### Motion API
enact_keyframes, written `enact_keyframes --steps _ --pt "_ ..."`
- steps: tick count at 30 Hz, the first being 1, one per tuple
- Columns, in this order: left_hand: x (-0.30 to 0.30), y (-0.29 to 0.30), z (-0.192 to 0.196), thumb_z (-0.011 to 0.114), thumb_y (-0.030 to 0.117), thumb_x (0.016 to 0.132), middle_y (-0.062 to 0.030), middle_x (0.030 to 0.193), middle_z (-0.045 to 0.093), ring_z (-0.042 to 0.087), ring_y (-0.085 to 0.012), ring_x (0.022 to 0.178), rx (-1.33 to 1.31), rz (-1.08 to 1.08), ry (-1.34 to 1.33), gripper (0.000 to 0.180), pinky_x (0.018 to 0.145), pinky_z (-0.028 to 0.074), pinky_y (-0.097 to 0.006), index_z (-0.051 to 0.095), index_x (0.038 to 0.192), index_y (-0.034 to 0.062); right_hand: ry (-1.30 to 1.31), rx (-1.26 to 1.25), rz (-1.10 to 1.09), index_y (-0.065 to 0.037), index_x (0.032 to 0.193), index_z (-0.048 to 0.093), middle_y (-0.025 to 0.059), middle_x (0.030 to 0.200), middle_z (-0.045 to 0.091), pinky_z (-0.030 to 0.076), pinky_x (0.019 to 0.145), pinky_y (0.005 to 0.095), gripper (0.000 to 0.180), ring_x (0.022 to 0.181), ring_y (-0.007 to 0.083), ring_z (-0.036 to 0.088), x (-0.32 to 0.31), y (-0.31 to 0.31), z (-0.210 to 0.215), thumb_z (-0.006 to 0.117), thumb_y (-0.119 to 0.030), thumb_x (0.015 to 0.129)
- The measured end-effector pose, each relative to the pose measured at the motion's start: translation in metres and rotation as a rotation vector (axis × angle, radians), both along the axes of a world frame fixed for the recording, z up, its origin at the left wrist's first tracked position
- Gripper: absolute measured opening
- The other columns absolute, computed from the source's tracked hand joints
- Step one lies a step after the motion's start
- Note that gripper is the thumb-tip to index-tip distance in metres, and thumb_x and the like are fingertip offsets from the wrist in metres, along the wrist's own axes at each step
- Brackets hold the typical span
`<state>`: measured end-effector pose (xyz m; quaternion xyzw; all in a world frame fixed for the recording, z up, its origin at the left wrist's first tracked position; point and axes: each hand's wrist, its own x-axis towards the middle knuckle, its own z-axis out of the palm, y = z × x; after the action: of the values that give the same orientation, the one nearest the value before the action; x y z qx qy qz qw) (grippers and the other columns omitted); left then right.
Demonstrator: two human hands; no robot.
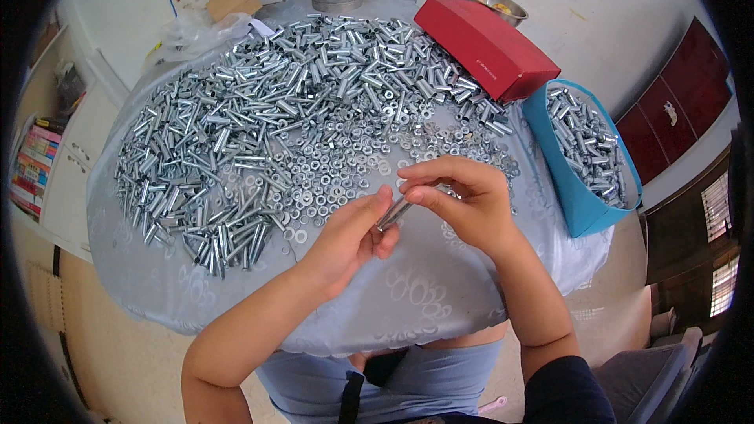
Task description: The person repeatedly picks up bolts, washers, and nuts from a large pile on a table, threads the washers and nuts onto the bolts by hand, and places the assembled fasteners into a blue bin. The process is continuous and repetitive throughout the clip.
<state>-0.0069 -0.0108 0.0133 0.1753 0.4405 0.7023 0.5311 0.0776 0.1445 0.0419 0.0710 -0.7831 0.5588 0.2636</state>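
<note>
**A bolt held between 2 hands over a round table**

A metal bolt (395,210) is gripped between both hands above the near part of the table (440,298). The left hand (349,239) is closed narrowly on the lower end of the bolt, and the right hand (463,200) is pinched on its upper end. Behind the hands, a heap of bolts (259,118) and a scatter of nuts (330,180) are spread over the tablecloth. A blue bag (577,196) filled with bolts is hung at the right edge, just beside a red box (487,45).
</note>
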Motion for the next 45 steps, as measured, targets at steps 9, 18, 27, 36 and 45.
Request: enact_keyframes --steps 9,18,27,36,45 --pt "0.003 0.004 -0.001 0.031 0.06 0.09 0.0047 0.053 0.025 0.025 -0.0079 0.047 -0.007 -0.07 -0.038 0.056 0.047 0.023 -0.022 0.032 0.057 0.0139 0.118 0.234 0.021 0.0 0.096 0.065 0.0087 0.084 0.065 0.046 0.069 0.0259 0.024 0.073 0.0151 0.06 -0.001 -0.004 0.005 0.069 0.001 0.072" --pt "0.004 0.0 0.001 0.022 0.057 0.093 0.0029 0.048 0.022 0.02 -0.0096 0.043 -0.054 -0.001 0.112 0.059 0.043 0.019 -0.025 0.021 0.051 0.0152 0.001 0.575 -0.161 -0.007 0.088 0.068 0.007 0.082 0.064 0.045 0.07 0.0293 0.021 0.079 0.0189 0.057 0.009 0.039 0.017 0.074 -0.009 0.068" --pt "0.0 -0.003 -0.001 0.023 0.045 0.096 0.002 0.046 0.023 0.02 -0.0099 0.042 -0.02 0.086 0.092 0.054 0.043 0.019 -0.025 0.021 0.051 0.0151 -0.176 0.676 -0.235 -0.007 0.087 0.068 0.0081 0.083 0.059 0.045 0.075 0.0333 0.017 0.084 0.024 0.054 0.011 0.047 -0.003 0.07 -0.011 0.07" --pt "-0.002 -0.003 -0.001 0.029 0.046 0.095 0.0038 0.048 0.026 0.023 -0.0078 0.044 -0.037 0.113 0.017 0.053 0.043 0.022 -0.023 0.025 0.053 0.015 -0.165 0.798 -0.363 -0.011 0.092 0.069 0.0079 0.097 0.057 0.044 0.079 0.0347 0.022 0.09 0.0255 0.052 0.0 0.038 -0.016 0.07 -0.014 0.071" --pt "0.001 0.001 0.001 0.024 0.045 0.096 0.0036 0.046 0.021 0.019 -0.0091 0.042 -0.101 0.081 0.085 0.053 0.043 0.02 -0.024 0.022 0.052 0.0156 -0.09 0.857 -0.282 -0.012 0.091 0.07 0.008 0.097 0.056 0.043 0.082 0.0351 0.021 0.092 0.0266 0.05 -0.011 0.024 -0.03 0.07 -0.016 0.07"
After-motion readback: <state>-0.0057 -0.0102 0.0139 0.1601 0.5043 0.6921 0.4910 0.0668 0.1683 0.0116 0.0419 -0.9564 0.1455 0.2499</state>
